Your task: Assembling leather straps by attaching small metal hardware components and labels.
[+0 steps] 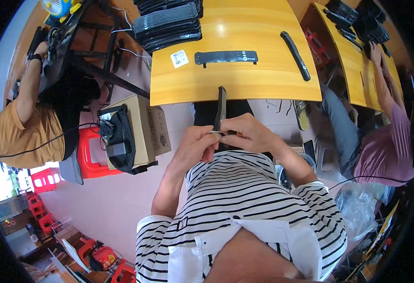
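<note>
A narrow black strap (220, 106) stands up between my hands, its top end over the table's near edge. My left hand (196, 145) is closed, with its fingertips pinched at the strap's lower end. My right hand (248, 134) is closed right beside it, fingertips nearly touching the left ones. A small thin object, partly metallic and partly dark orange, shows between the fingertips; its kind cannot be made out. On the table beyond lies a flat black band (226, 57) with two short tabs. A second black strap (295, 55) lies slantwise at the right.
The yellow wooden table (268, 87) carries a stack of black bands (168, 29) at its far left and a white label (179, 58). A cardboard box (143, 125) and red stool (91, 153) stand left. Co-workers sit at both sides, the right one at another table (358, 80).
</note>
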A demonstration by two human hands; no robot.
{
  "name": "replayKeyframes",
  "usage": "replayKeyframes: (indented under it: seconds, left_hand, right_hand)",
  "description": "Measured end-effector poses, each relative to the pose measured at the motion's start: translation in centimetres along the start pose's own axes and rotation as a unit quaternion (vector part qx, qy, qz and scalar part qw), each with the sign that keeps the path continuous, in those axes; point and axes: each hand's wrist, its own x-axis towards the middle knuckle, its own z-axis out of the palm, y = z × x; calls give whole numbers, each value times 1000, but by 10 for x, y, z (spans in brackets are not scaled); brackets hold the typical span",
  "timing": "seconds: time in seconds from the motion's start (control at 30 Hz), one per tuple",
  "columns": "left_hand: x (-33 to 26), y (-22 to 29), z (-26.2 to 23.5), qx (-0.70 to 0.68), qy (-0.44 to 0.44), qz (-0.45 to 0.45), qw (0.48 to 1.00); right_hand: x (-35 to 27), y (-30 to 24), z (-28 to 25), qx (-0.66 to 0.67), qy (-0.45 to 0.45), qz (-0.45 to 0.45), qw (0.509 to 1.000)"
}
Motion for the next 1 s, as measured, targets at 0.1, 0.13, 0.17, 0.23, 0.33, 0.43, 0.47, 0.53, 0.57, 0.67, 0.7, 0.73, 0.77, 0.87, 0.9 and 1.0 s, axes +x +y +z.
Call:
replayKeyframes:
  seconds: [0.1, 0.13, 0.17, 0.23, 0.33, 0.43, 0.47, 0.53, 0.57, 0.67, 0.7, 0.73, 0.77, 0.87, 0.9, 1.0]
  left_hand:
    - [0, -3, 8, -41, -30, 59, 997]
    - [1, -5, 10, -41, -31, 60, 997]
    - [2, -7, 11, -91, -46, 70, 992]
    - [4, -7, 11, -140, -61, 81, 985]
    - [6, -6, 9, -128, -61, 47, 989]
    - [9, -7, 15, 24, -11, 59, 998]
    - [10, -8, 16, 30, -6, 57, 998]
    - [14, -10, 17, 34, -2, 58, 998]
    - [16, -11, 17, 18, -3, 44, 999]
    - [22, -17, 15, 2, -1, 25, 1000]
    - [23, -18, 15, 3, 3, 21, 1000]
    - [24, -18, 16, 3, 2, 21, 1000]
    - [24, -17, 17, -6, 7, 18, 1000]
    - [25, -14, 20, -49, 12, 23, 998]
    - [24, -14, 20, -82, 11, 32, 996]
    - [25, -12, 18, -107, 18, 50, 993]
  right_hand:
    - [-5, 0, -6, 298, -19, 193, 935]
    - [-6, 0, -5, 297, -18, 192, 935]
    - [-7, 0, -2, 430, 13, 214, 877]
    - [-8, 6, 8, 598, 59, 196, 775]
    - [-11, 10, 12, 516, 76, 226, 823]
    - [-13, 16, 12, 427, 78, 203, 878]
    - [-13, 16, 11, 402, 74, 197, 891]
    - [-11, 14, 11, 360, 87, 190, 909]
    - [-10, 14, 10, 319, 98, 181, 925]
    - [-10, 25, 10, 68, 118, 44, 990]
    - [-11, 23, 9, 55, 116, 61, 990]
    - [-11, 23, 11, 54, 116, 61, 990]
    - [-11, 23, 13, 91, 138, 89, 982]
    - [-8, 14, 6, 312, 157, 219, 911]
    - [-7, 10, 2, 482, 147, 313, 805]
    - [-11, 31, -11, 637, 213, 268, 691]
